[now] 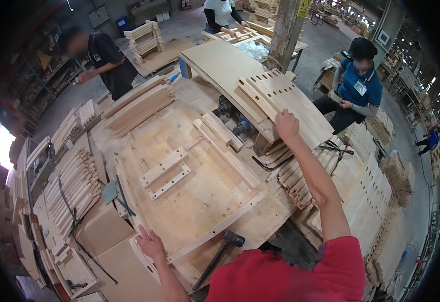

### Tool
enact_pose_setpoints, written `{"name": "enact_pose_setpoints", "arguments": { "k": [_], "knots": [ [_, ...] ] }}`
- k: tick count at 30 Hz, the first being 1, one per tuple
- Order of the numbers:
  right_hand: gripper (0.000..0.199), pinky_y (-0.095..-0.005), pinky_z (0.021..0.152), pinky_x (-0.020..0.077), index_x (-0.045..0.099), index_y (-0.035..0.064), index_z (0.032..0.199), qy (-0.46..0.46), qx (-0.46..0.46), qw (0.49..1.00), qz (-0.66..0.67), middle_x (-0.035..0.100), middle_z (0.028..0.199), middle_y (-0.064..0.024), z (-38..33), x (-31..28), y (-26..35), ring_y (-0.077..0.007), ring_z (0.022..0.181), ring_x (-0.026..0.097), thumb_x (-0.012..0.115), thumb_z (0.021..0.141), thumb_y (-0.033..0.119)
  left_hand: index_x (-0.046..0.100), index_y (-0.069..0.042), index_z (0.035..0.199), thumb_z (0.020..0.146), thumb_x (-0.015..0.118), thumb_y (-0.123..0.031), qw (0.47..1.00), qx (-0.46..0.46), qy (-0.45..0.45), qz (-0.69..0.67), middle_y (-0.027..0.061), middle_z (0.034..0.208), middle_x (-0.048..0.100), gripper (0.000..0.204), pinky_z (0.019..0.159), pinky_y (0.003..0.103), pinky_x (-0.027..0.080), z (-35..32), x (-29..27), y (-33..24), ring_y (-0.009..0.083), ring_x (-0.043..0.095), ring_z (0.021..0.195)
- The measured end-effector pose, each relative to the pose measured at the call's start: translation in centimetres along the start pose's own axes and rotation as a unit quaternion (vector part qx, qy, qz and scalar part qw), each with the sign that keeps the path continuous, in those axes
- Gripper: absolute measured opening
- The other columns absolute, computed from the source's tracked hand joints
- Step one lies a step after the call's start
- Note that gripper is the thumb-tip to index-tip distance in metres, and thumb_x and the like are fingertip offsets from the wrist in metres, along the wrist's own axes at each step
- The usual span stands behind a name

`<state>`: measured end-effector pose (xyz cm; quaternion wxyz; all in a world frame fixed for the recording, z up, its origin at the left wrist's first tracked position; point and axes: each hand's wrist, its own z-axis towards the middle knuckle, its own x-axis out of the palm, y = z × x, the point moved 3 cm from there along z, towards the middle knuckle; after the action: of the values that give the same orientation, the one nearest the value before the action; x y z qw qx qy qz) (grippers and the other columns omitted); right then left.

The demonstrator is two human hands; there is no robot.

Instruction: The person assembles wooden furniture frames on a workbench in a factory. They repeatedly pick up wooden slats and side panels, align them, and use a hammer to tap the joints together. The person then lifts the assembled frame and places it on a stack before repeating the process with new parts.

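My left hand (151,244) rests at the near left corner of the workbench, fingers stretched out over a pale wooden rail (130,194). Out to the right, my right hand (287,126) has its fingers bent over the edge of a drilled wooden board (300,103). That board lies on a raised panel (220,63). Between my arms, a rail with small holes (215,230) runs along the bench's near side. A black mallet (225,251) lies close to my body. Two short drilled blocks (167,171) sit mid-bench, and a longer rail (227,153) lies right of them.
Wooden slats (142,105) are stacked at the bench's far left, and bundled spindles (76,189) lie left. More drilled boards (361,189) pile up at right, near a seated person in blue (358,85). A post (285,35) rises behind the panel. Two other people stand farther back.
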<state>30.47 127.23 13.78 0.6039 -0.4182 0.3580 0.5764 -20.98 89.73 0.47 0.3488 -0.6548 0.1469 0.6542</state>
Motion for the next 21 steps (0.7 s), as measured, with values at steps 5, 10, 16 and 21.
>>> {"name": "enact_pose_setpoints", "arguments": {
  "k": [5, 10, 16, 21],
  "knots": [
    [0.024, -0.0511, 0.073, 0.0557, 0.063, 0.0051, 0.084, -0.041, -0.129, 0.957, 0.255, 0.064, 0.094, -0.0179, -5.3, 0.6, 10.5, -0.0389, 0.084, 0.065, 0.068, 0.086, 0.028, 0.054, -0.013, 0.148, 0.092, 0.063, -0.030, 0.999, -0.023, -0.036, 0.023, 0.0221, 0.108, 0.052, 0.059, 0.087, 0.053, 0.048, -0.4, -2.0, 1.6, 0.0411, 0.057, 0.103],
    [0.065, -0.0522, 0.093, 0.0519, 0.052, -0.0032, 0.132, 0.199, -0.110, 0.951, 0.211, 0.063, 0.119, -0.0244, -12.4, 6.1, 15.4, -0.0423, 0.112, 0.062, 0.071, 0.089, 0.041, 0.056, -0.009, 0.144, 0.091, 0.065, -0.029, 1.000, -0.015, -0.018, 0.010, 0.0231, 0.120, 0.053, 0.058, 0.094, 0.053, 0.046, 0.2, -1.0, 0.1, 0.0420, 0.055, 0.110],
    [0.061, -0.0521, 0.090, 0.0532, 0.050, -0.0039, 0.137, 0.150, -0.064, 0.952, 0.258, 0.063, 0.119, -0.0233, -14.2, 9.2, 16.4, -0.0413, 0.108, 0.062, 0.068, 0.090, 0.032, 0.058, 0.002, 0.136, 0.090, 0.068, -0.018, 0.971, 0.173, -0.152, -0.067, 0.0249, 0.137, 0.055, 0.050, 0.107, 0.049, 0.041, 6.9, -1.4, -2.6, 0.0424, 0.053, 0.125],
    [0.061, -0.0525, 0.084, 0.0527, 0.052, -0.0022, 0.135, 0.100, -0.063, 0.967, 0.225, 0.062, 0.113, -0.0221, -14.8, 9.8, 16.3, -0.0417, 0.103, 0.060, 0.071, 0.088, 0.032, 0.060, 0.003, 0.127, 0.091, 0.069, -0.020, 0.936, 0.314, -0.112, -0.114, 0.0211, 0.134, 0.060, 0.044, 0.107, 0.049, 0.042, 23.5, 2.0, -12.2, 0.0410, 0.054, 0.125]
  ]
}}
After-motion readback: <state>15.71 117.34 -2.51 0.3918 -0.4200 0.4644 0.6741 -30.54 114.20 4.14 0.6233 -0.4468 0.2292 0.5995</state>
